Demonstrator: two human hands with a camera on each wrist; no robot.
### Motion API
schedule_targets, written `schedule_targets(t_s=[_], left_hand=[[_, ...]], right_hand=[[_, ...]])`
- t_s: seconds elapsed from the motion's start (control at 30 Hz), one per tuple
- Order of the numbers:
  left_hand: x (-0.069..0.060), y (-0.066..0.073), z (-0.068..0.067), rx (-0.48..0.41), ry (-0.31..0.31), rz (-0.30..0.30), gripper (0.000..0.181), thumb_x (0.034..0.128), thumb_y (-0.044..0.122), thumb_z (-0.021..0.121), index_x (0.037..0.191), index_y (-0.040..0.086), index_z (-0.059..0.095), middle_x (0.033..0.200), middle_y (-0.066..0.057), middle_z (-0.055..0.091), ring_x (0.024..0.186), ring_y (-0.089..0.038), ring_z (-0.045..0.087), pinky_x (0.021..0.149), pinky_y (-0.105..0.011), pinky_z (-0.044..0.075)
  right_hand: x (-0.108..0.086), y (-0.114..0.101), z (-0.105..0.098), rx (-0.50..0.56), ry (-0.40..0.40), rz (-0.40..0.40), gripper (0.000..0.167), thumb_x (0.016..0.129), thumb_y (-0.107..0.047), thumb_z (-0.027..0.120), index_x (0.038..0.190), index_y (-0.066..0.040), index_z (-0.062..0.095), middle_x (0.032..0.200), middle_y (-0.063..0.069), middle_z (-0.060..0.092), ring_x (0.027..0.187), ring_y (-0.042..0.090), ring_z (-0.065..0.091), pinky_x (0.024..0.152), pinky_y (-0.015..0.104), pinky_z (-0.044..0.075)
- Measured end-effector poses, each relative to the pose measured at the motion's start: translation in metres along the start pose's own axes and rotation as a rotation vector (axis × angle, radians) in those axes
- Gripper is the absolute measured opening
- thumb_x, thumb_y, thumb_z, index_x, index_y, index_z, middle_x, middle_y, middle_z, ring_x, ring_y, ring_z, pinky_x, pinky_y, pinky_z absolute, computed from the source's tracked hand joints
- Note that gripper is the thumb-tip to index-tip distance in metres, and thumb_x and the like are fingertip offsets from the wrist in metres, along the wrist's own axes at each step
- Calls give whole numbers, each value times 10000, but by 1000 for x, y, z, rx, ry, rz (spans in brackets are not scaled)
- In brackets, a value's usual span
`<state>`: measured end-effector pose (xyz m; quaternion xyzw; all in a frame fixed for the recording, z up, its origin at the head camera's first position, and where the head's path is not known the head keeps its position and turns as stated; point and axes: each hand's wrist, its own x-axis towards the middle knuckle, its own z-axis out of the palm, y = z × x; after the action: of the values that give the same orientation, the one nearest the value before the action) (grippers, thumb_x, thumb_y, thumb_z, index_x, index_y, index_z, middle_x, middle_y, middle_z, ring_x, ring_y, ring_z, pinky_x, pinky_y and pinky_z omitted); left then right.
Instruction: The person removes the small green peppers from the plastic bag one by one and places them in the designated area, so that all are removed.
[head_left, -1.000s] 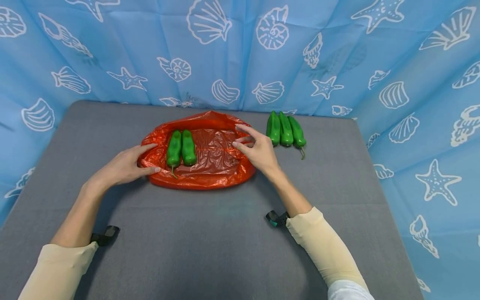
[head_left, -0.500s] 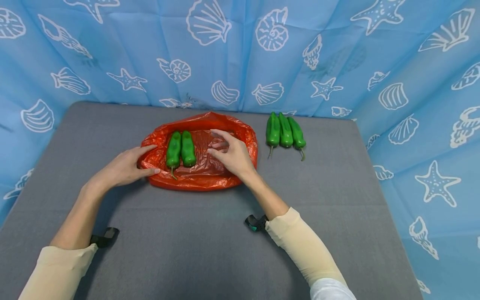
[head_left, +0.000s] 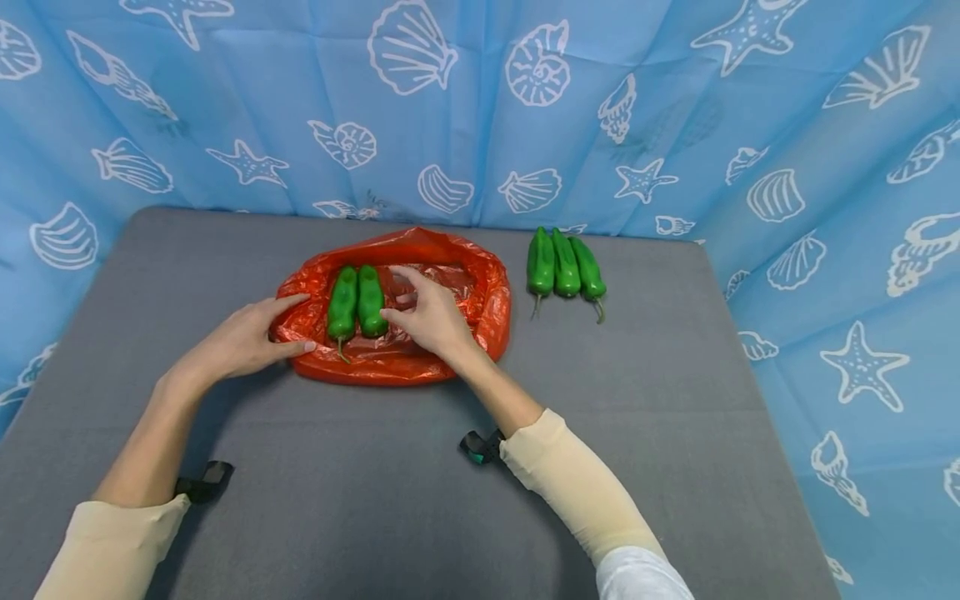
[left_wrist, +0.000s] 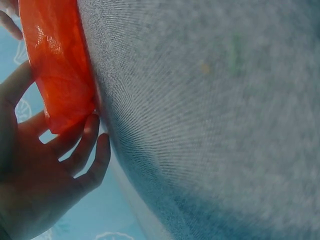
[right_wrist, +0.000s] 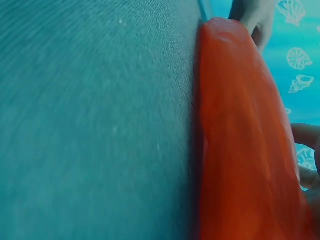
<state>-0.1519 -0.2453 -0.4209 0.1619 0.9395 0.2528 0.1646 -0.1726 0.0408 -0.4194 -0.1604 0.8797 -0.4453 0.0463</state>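
A red plastic bag (head_left: 491, 304) lies spread with its mouth facing up and its rim rolled down. Inside, toward its left end, two green peppers (head_left: 342, 307) rest side by side. My left hand (head_left: 236, 340) holds the bag's left end, thumb at the front of the rim; the left wrist view shows fingers against the red plastic (left_wrist: 62, 65). My right hand (head_left: 433, 318) is over the bag, fingers parted and nothing between them. Its thumb tip is at the right-hand pepper (head_left: 371, 302); whether it touches cannot be told.
Three more green peppers (head_left: 564, 265) lie in a row on the grey table (head_left: 360, 483), right of the bag near the back edge. A blue curtain (head_left: 465, 108) with white shell prints hangs behind and to the right of the table.
My right hand has moved left, from the bag's right end across its mouth to the two peppers inside. My left hand stays at the left end. The view has shifted slightly.
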Motion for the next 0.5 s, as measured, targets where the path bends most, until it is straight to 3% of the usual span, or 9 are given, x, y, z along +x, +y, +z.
schedule_targets(t_s=[0.33, 0.5], left_hand=[[-1, 1, -2, 0, -20, -15, 884, 926, 521, 653, 1540, -7, 299, 1488, -372, 327, 1336, -569, 311, 1052, -707, 272], [0, 1, -2, -4, -26, -15, 889, 923, 540, 645, 1543, 5, 299, 1491, -364, 329, 1336, -565, 315, 1050, -707, 274]], right_hand=[[12, -7, 18, -113, -75, 71, 757, 861, -311, 798, 1510, -176, 432, 1384, 43, 584, 1064, 170, 641, 854, 307, 532], [17, -7, 24, -202, -132, 72, 850, 852, -355, 798, 1554, -174, 354, 1429, 73, 542, 1210, 204, 563, 1004, 349, 462]])
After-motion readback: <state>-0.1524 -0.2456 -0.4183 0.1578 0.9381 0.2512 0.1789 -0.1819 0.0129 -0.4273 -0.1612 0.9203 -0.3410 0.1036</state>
